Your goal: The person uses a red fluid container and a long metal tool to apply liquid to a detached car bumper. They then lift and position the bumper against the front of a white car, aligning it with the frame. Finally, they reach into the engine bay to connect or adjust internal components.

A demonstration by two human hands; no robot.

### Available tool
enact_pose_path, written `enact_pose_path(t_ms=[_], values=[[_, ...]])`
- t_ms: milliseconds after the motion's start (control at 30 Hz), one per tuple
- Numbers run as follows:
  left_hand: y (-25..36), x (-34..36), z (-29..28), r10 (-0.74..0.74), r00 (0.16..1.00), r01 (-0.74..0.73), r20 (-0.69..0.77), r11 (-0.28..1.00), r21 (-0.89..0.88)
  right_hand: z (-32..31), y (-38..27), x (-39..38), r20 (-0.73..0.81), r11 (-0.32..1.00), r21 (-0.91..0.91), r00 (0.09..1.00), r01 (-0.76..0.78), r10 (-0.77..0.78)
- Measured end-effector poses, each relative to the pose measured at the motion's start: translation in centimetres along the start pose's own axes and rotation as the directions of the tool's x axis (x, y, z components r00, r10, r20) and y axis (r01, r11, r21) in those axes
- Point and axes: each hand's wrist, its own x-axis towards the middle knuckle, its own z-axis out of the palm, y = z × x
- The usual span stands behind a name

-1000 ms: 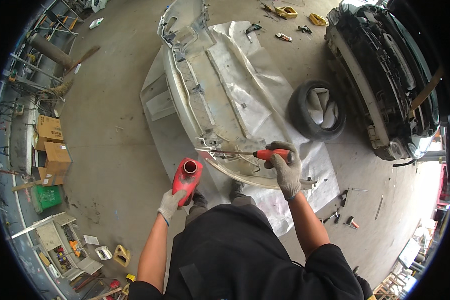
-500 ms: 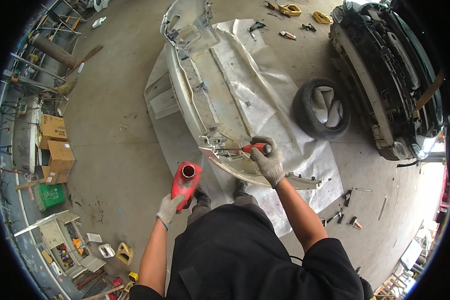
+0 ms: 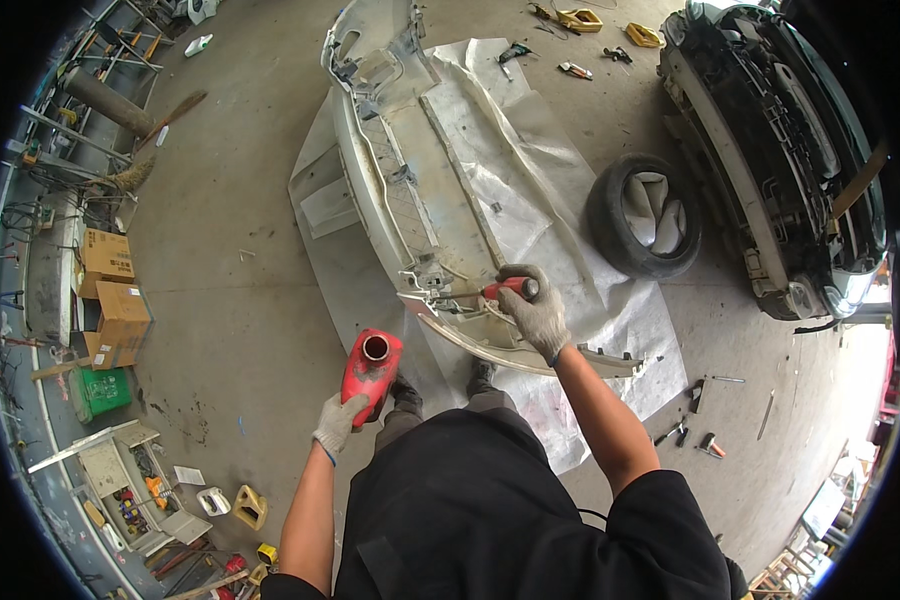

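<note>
My gloved left hand (image 3: pixel 338 420) is closed round a red, smudged heat gun (image 3: pixel 368 375), its round metal nozzle facing up. In my gloved right hand (image 3: pixel 538 318) is a red-handled screwdriver (image 3: pixel 502 290), its thin shaft pointing left. The shaft reaches the bracket area at the near corner of a pale car bumper (image 3: pixel 352 165), which lies with its inner side up; I cannot make out exactly where the tip touches. The heat gun stands apart from the bumper, to the near left of that corner.
The bumper lies on a crumpled pale sheet (image 3: pixel 530 200). To its right are a tyre (image 3: pixel 610 240) and a car's stripped front end (image 3: pixel 770 150). Hand tools (image 3: pixel 710 445) lie on the floor at right. Cardboard boxes (image 3: pixel 120 315), a green bin (image 3: pixel 105 392) and a drawer unit (image 3: pixel 120 460) line the left.
My right hand has shifted slightly, with the screwdriver's handle moving a little left and up. The heat gun in my left hand has hardly moved.
</note>
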Motion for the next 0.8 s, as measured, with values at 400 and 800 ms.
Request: enact_pose_path(t_ms=[400,800], values=[[0.6,-0.2,-0.4,-0.030,0.999,0.028,0.032,0.998,0.055,-3.9,-0.6,10.9,0.515,0.994,0.094,0.857,-0.055,-0.001],[3.0,-0.9,0.8,-0.056,0.998,0.059,-0.038,0.994,0.097,-2.2,-0.3,13.3,0.296,0.968,0.144,0.942,-0.205,0.156]])
